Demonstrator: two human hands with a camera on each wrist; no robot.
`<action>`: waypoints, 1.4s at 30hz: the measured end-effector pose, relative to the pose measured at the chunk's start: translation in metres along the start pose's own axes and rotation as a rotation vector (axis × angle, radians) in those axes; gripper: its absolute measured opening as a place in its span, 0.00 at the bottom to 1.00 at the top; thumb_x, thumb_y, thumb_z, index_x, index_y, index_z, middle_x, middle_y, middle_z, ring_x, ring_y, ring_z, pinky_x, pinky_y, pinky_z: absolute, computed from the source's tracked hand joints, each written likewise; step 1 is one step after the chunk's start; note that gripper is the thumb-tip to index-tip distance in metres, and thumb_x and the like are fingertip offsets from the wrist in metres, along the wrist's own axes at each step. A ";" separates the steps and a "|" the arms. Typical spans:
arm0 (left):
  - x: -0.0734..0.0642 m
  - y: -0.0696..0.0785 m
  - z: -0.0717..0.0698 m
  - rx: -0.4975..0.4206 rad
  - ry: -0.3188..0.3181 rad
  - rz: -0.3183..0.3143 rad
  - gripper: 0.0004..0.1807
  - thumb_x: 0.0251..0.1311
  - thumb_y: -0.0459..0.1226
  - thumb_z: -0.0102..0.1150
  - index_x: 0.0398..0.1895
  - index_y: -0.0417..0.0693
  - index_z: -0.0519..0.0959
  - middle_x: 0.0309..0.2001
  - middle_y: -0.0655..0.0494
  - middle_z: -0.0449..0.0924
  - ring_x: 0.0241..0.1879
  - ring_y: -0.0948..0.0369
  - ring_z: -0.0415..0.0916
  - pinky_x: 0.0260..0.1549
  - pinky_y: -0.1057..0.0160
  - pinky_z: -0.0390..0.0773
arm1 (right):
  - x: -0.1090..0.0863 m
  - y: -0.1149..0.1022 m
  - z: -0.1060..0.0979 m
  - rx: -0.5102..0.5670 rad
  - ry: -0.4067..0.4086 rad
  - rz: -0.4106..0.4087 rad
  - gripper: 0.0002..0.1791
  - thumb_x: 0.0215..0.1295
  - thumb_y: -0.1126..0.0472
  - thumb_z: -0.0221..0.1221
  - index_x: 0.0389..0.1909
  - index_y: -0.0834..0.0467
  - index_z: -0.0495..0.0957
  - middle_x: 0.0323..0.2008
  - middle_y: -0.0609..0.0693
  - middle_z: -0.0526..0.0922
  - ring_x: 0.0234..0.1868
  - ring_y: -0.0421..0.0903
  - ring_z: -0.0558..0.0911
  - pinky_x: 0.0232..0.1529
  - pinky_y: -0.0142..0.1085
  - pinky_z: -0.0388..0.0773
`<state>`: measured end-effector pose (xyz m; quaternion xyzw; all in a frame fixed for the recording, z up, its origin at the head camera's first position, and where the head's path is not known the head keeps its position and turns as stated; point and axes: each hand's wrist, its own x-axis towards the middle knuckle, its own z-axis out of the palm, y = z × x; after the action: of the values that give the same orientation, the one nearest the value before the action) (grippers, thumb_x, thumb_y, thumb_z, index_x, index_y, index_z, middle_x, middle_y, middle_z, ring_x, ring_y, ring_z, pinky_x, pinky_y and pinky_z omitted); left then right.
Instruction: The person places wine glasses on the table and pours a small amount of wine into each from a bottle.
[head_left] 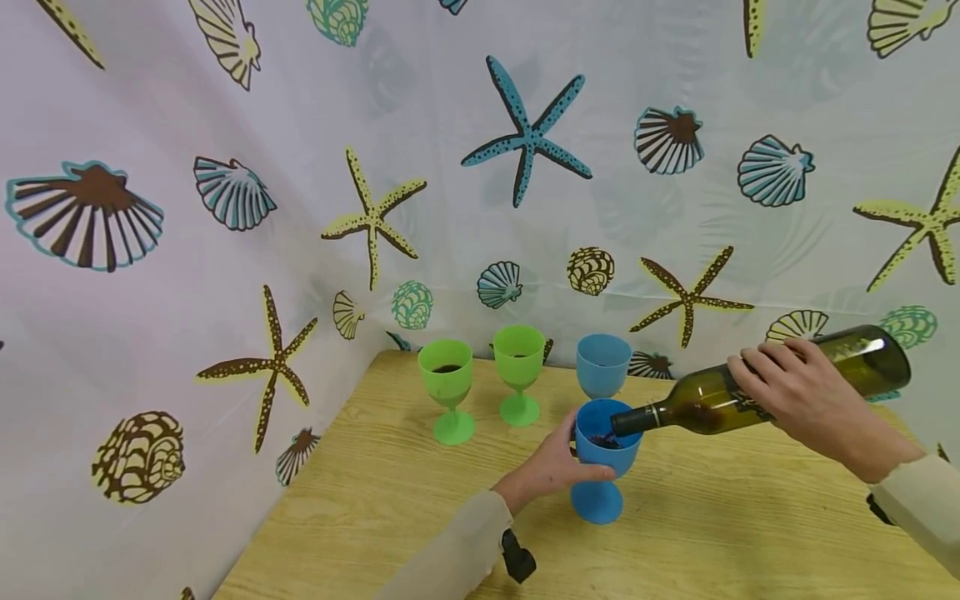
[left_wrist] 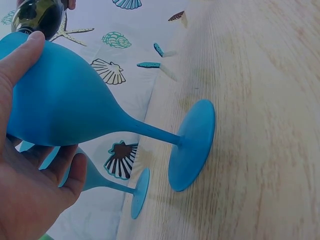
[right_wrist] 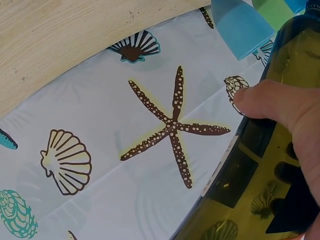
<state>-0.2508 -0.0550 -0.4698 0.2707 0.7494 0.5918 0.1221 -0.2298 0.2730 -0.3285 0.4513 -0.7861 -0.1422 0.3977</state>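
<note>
My left hand (head_left: 557,463) curls its fingers and thumb round the bowl of a blue plastic goblet (head_left: 597,501), which stands upright on its foot. Dark red liquid shows inside that bowl. Above it, my right hand (head_left: 802,398) grips a green glass wine bottle (head_left: 705,402) by its body, tilted so the neck points left and down. The bottle's mouth lies just inside the goblet's rim. In the left wrist view the goblet's bowl (left_wrist: 65,95) fills my palm; the right wrist view shows the thumb (right_wrist: 260,100) along the bottle (right_wrist: 250,175).
Behind the held goblet stands a second blue goblet (head_left: 603,365). Two green goblets, one at left (head_left: 447,385) and one beside it (head_left: 519,367), hold dark liquid. The wooden table (head_left: 360,508) meets a white seashell-patterned curtain (head_left: 420,100) at its back and left.
</note>
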 end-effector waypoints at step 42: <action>-0.001 0.002 -0.001 0.018 0.010 0.003 0.45 0.54 0.44 0.68 0.71 0.57 0.52 0.63 0.58 0.64 0.60 0.56 0.65 0.54 0.54 0.69 | 0.005 0.003 -0.003 -0.032 0.003 -0.034 0.28 0.78 0.61 0.22 0.48 0.68 0.72 0.40 0.65 0.76 0.39 0.63 0.75 0.41 0.56 0.69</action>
<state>-0.2496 -0.0563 -0.4675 0.2700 0.7549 0.5865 0.1151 -0.2311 0.2710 -0.3224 0.4582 -0.7754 -0.1607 0.4037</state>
